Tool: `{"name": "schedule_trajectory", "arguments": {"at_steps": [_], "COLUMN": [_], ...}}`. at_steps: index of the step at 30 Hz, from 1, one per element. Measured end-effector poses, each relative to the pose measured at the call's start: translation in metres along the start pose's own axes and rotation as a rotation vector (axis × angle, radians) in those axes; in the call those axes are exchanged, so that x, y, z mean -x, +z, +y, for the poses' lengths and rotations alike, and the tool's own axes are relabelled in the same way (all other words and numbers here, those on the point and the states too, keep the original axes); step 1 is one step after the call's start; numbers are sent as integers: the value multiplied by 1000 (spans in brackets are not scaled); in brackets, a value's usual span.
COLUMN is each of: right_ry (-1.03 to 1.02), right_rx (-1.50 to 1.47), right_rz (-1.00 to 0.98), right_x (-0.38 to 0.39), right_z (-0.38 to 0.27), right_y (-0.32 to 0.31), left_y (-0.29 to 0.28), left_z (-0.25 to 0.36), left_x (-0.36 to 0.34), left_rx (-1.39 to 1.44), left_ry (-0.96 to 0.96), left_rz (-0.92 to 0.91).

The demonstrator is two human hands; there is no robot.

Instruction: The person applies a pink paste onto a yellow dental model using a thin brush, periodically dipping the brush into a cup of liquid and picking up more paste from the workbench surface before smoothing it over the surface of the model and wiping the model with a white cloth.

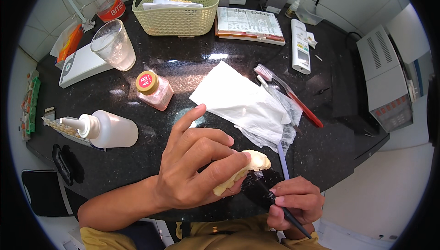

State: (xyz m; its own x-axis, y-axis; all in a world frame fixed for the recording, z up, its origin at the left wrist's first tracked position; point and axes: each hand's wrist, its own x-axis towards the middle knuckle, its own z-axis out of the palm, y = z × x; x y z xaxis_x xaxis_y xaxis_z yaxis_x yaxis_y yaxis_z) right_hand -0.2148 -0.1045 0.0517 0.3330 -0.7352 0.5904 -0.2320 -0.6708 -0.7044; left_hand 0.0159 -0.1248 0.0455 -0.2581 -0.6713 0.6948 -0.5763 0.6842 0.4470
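My left hand holds a cream-coloured piece that looks like a plaster dental cast. Thumb and fingers pinch it above the front edge of the dark counter, and the index finger points up and away. In my right hand is a slim black-handled tool, held like a pen. Its upper end reaches the underside of the cast; I cannot make out the tip or whether it touches. Beyond my right hand, a lilac stick reaches toward a crumpled white tissue.
A red-handled brush lies beside the tissue. To the left stand a white squeeze bottle, a gold-lidded jar and a cloudy glass. Behind are a green basket, notebooks and a remote control. A boxy machine stands right.
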Motion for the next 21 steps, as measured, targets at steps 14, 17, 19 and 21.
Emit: {"name": "schedule_trajectory", "arguments": {"at_steps": [14,17,19,21], "right_ry": [-5,-4,-1,8], "right_rx": [-11,-8,1,5], "right_rz": [7,10,1,0], "right_x": [1,1,0,0], "right_z": [1,1,0,0], "right_y": [-1,-1,0,0], "left_y": [0,0,0,0], "left_z": [-1,0,0,0], "left_x": [0,0,0,0], "left_rx": [2,4,3,4], "left_ry": [5,3,0,1], "left_rz": [-6,-3,1,1]}}
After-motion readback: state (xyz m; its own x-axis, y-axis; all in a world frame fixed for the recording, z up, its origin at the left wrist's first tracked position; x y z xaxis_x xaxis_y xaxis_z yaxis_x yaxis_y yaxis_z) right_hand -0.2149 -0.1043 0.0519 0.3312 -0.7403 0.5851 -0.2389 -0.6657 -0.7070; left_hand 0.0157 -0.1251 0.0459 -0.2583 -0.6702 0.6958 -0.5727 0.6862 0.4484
